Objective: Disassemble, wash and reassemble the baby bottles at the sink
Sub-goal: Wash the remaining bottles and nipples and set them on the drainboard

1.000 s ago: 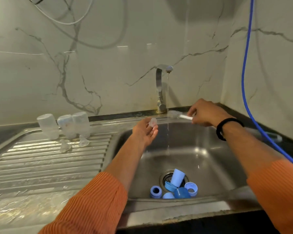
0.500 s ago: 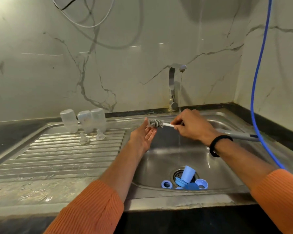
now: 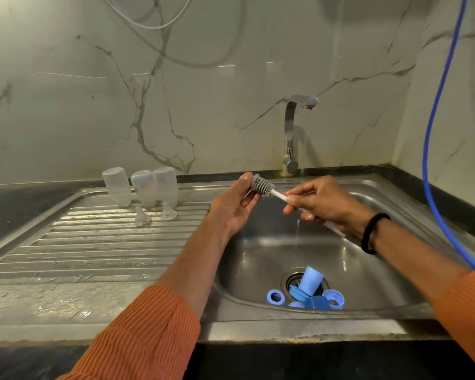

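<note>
My left hand [image 3: 236, 207] holds a small clear teat [image 3: 248, 179] at its fingertips over the sink's left edge. My right hand [image 3: 324, 204] grips the white handle of a grey bottle brush [image 3: 262, 186], whose head touches the teat. Three clear bottles [image 3: 143, 187] stand upside down at the back of the drainboard, with two clear teats [image 3: 154, 215] in front of them. Several blue caps and rings [image 3: 310, 292] lie round the drain.
The tap [image 3: 294, 133] runs a thin stream into the steel sink [image 3: 381, 270]. A ribbed drainboard [image 3: 93, 242] lies to the left. A blue hose [image 3: 433, 133] hangs down the right wall. Black counter borders the sink.
My right hand has brought the brush left, away from the water stream, to the teat in my left hand. My left hand has risen slightly. The view has shifted left.
</note>
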Demonstrator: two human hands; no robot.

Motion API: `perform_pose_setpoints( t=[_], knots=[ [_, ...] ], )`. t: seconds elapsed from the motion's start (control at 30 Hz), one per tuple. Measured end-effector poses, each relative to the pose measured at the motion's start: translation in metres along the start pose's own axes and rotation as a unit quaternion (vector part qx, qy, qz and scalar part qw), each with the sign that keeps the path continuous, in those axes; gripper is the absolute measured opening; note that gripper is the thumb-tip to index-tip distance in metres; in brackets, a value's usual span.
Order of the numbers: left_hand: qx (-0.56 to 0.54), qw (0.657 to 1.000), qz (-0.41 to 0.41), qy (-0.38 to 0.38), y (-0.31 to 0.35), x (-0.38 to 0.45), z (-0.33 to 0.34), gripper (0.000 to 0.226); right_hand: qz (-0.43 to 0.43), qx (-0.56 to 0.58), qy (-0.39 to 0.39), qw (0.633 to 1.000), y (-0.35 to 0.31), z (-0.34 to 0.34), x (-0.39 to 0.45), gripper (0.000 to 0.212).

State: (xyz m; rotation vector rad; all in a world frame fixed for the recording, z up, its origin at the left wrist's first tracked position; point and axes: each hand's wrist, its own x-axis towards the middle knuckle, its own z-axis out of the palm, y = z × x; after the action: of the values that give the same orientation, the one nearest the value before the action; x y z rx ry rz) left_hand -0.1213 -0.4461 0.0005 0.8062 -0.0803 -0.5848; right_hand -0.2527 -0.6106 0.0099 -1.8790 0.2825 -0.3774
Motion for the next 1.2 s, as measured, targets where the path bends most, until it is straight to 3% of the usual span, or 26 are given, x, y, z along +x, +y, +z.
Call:
perform_pose_setpoints(
  t=[0.03, 0.1, 0.2, 0.27, 0.3, 0.33, 0.37, 0.47, 0.53, 0.67, 0.73, 0.8, 0.93, 1.0, 1.03, 1.1, 1.2],
  knots=[
    [0.013, 1.0, 0.006, -0.006, -0.003, 0.0, -0.001, 0.027, 0.016, 0.007, 0.001, 1.0, 0.0, 0.001, -0.001, 0.013],
    [0.101, 0.994, 0.05, 0.013, -0.014, 0.003, -0.001, 0.026, -0.026, -0.139, 0.037, 0.989, -0.004, 0.003, -0.002, 0.01],
    [0.275, 0.934, 0.206, 0.095, -0.03, 0.009, 0.001, 0.027, -0.136, -0.45, 0.12, 0.874, -0.011, 0.024, -0.013, 0.014],
    [0.333, 0.885, 0.285, 0.156, -0.031, 0.009, 0.008, 0.022, -0.171, -0.533, 0.16, 0.813, -0.015, 0.044, -0.023, 0.009],
    [0.338, 0.873, 0.302, 0.18, -0.028, 0.009, 0.011, 0.021, -0.184, -0.548, 0.162, 0.8, -0.017, 0.051, -0.026, 0.01],
    [0.322, 0.875, 0.304, 0.196, -0.024, 0.009, 0.013, 0.02, -0.197, -0.55, 0.163, 0.795, -0.015, 0.055, -0.026, 0.012],
    [0.272, 0.898, 0.28, 0.201, -0.02, 0.009, 0.014, 0.021, -0.207, -0.533, 0.165, 0.804, -0.013, 0.055, -0.024, 0.015],
    [0.072, 0.983, 0.097, 0.137, -0.004, 0.004, 0.013, 0.015, -0.212, -0.409, 0.143, 0.876, -0.009, 0.041, -0.018, 0.021],
    [0.039, 0.995, 0.01, 0.095, 0.005, 0.003, 0.007, 0.009, -0.198, -0.311, 0.111, 0.923, -0.007, 0.031, -0.015, 0.018],
    [0.054, 0.994, -0.059, 0.074, 0.017, 0.001, -0.005, 0.008, -0.118, -0.158, 0.001, 0.98, -0.008, 0.005, -0.007, 0.018],
    [0.136, 0.987, -0.055, 0.071, 0.014, 0.001, -0.009, 0.005, -0.11, -0.215, -0.045, 0.969, -0.012, -0.009, -0.008, 0.014],
    [0.291, 0.951, 0.008, 0.1, 0.002, 0.007, -0.011, 0.006, -0.131, -0.361, -0.055, 0.922, -0.019, -0.013, -0.01, 0.013],
    [0.41, 0.883, 0.176, 0.146, -0.015, 0.009, -0.001, 0.019, -0.155, -0.516, 0.042, 0.841, -0.031, 0.012, -0.016, 0.017],
    [0.384, 0.879, 0.23, 0.165, -0.015, 0.006, 0.009, 0.018, -0.17, -0.556, 0.106, 0.807, -0.033, 0.031, -0.024, 0.012],
    [0.318, 0.903, 0.226, 0.18, -0.012, 0.004, 0.016, 0.015, -0.184, -0.556, 0.125, 0.801, -0.032, 0.038, -0.026, 0.01],
    [0.134, 0.962, 0.142, 0.189, -0.001, 0.0, 0.027, 0.009, -0.22, -0.54, 0.144, 0.8, -0.027, 0.043, -0.027, 0.015],
    [0.006, 0.991, 0.03, 0.131, 0.013, -0.003, 0.026, 0.009, -0.279, -0.476, 0.152, 0.82, -0.016, 0.037, -0.023, 0.022]
  ],
)
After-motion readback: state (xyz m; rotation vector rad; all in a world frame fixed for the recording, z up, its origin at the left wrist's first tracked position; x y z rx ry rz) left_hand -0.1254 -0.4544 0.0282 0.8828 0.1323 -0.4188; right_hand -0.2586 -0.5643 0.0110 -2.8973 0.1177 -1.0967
